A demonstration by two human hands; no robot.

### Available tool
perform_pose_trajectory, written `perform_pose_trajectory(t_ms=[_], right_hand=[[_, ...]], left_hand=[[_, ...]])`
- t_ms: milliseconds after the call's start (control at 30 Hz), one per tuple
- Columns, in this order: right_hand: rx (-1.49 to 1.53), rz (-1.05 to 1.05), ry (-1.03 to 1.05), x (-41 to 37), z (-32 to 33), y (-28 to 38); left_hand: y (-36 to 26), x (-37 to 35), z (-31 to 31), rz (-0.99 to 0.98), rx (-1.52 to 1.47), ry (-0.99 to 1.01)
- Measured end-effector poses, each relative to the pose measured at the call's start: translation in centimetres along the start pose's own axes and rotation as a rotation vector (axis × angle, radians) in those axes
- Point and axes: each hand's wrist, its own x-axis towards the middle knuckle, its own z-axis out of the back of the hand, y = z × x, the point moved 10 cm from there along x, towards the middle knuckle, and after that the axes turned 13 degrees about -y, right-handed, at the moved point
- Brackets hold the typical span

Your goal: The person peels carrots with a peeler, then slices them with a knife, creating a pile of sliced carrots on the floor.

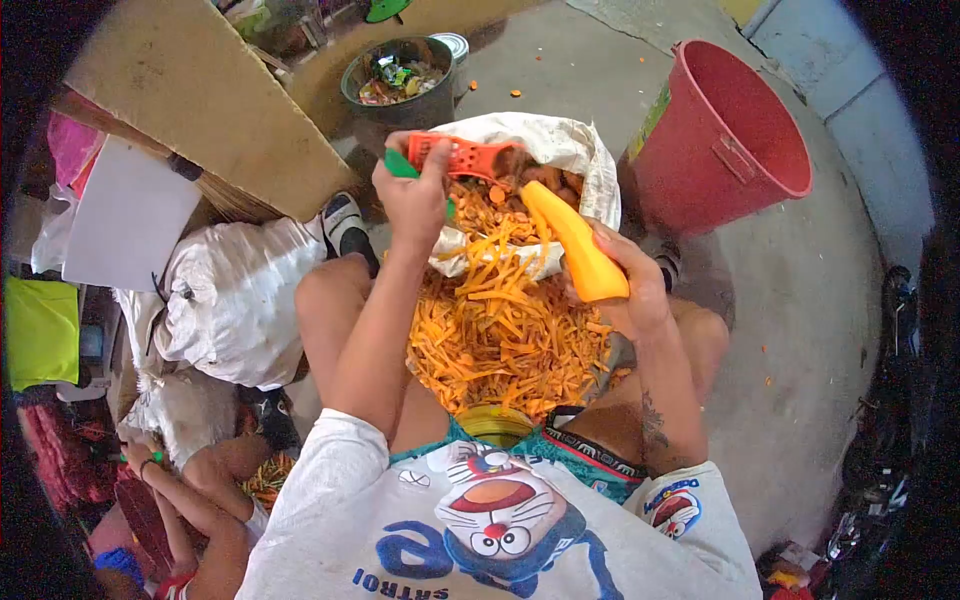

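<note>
My left hand (412, 200) is closed around a red plastic peeler (462, 157); green parts show beside my fingers. My right hand (632, 275) grips the thick end of a peeled orange carrot (575, 245), its narrow tip pointing up and left towards the peeler. Below both hands is a white sack (600, 170) with its mouth open, holding carrots and cut pieces. Between my legs lies a big heap of orange peel strips (500, 330), with the rim of a yellowish container (495, 425) just showing at its near side.
A red bucket (720, 140) stands tilted at the upper right. Behind the sack are a dark bin with litter (395, 85) and a tin can (452, 45). Stuffed white sacks (230, 300) and cardboard (200, 90) lie left. Another person's hand (140, 450) is at lower left.
</note>
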Motion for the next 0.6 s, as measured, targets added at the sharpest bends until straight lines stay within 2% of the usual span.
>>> perform_pose_trajectory(t_ms=[33, 100, 133, 167, 233, 300, 333, 433, 500, 533, 567, 600], right_hand=[[0.018, -0.014, 0.079, 0.4, 0.0, -0.1], [0.037, -0.023, 0.154, 0.5, -0.5, 0.2], [0.039, 0.023, 0.063, 0.2, -0.6, 0.9], [0.038, 0.07, -0.026, -0.1, -0.7, 1.8], [0.029, 0.059, -0.035, -1.1, -2.2, 2.1], [0.025, 0.041, -0.037, -1.8, -2.1, 1.5], [0.0, 0.024, 0.011, -1.8, -2.0, 1.2], [0.036, 0.0, 0.106, -0.9, -2.0, 0.5], [-0.021, 0.054, -0.064, -0.1, -0.4, 0.9], [-0.021, 0.055, -0.068, -0.3, -0.8, 1.2], [-0.007, 0.068, -0.02, -0.8, -2.2, 1.8], [0.006, 0.078, 0.028, -1.1, -3.0, 2.1]], left_hand=[[-0.5, 0.2, 0.2, 0.024, -0.034, -0.033], [-1.8, -3.5, -1.6, 0.048, 0.041, 0.112], [-2.3, -6.6, -3.1, 0.116, -0.013, 0.218], [-2.3, -8.6, -4.4, 0.034, 0.041, 0.405], [-4.1, -8.4, -5.2, -0.247, 0.019, 0.426], [-1.9, -4.4, -3.1, 0.019, 0.029, 0.255], [-2.2, -2.1, -1.9, -0.052, -0.023, 0.088], [-2.2, -0.9, -0.5, 0.003, -0.04, 0.008], [-2.3, -4.6, -2.1, 0.071, -0.076, 0.113], [-2.2, -7.3, -3.2, 0.162, -0.037, 0.232], [-3.6, -9.1, -4.8, 0.064, -0.038, 0.4], [-3.7, -8.8, -4.8, -0.054, 0.0, 0.4]])
